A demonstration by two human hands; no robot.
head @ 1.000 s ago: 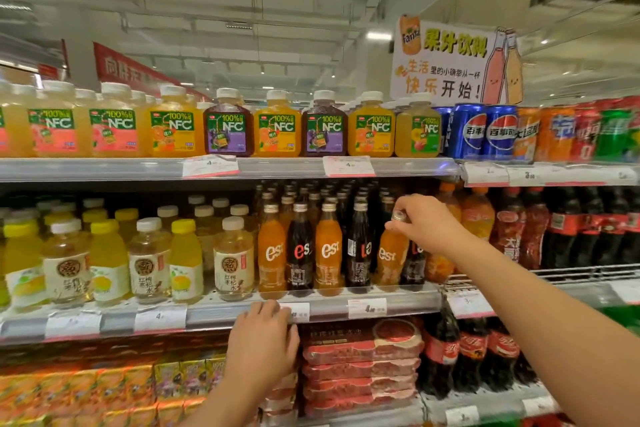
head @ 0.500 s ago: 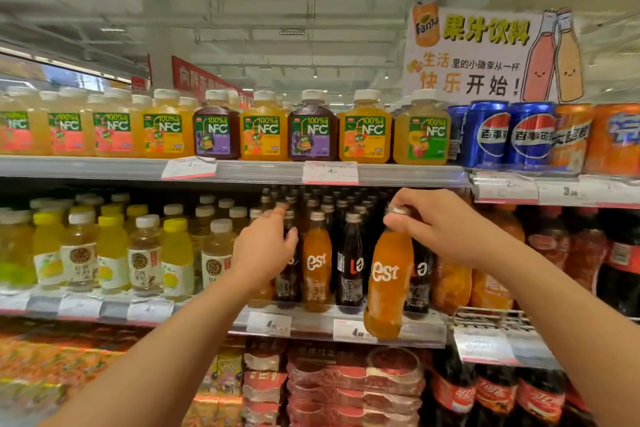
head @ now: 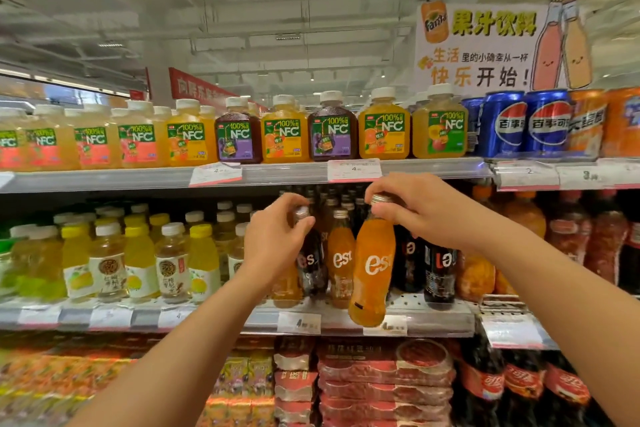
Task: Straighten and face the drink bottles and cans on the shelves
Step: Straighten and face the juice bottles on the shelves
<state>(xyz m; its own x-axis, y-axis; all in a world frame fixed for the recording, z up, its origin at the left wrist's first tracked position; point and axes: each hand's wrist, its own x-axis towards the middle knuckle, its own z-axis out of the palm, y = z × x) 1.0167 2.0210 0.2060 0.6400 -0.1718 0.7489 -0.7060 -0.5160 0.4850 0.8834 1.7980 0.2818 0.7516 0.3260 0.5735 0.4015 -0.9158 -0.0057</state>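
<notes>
My right hand grips the silver cap of an orange est bottle and holds it out in front of the middle shelf edge, its base hanging below the shelf lip. My left hand pinches the cap of a dark est cola bottle standing in the front row. Another orange est bottle stands between them. More dark est bottles stand at the right, one with its label turned sideways.
The top shelf holds NFC juice bottles and blue Pepsi cans. Yellow and pale tea bottles fill the middle shelf's left. Large soda bottles stand at the right. Shrink-wrapped packs lie below.
My right hand has drawn the orange bottle further out from the shelf and lower. My left hand rose from the shelf edge to the dark bottle's cap.
</notes>
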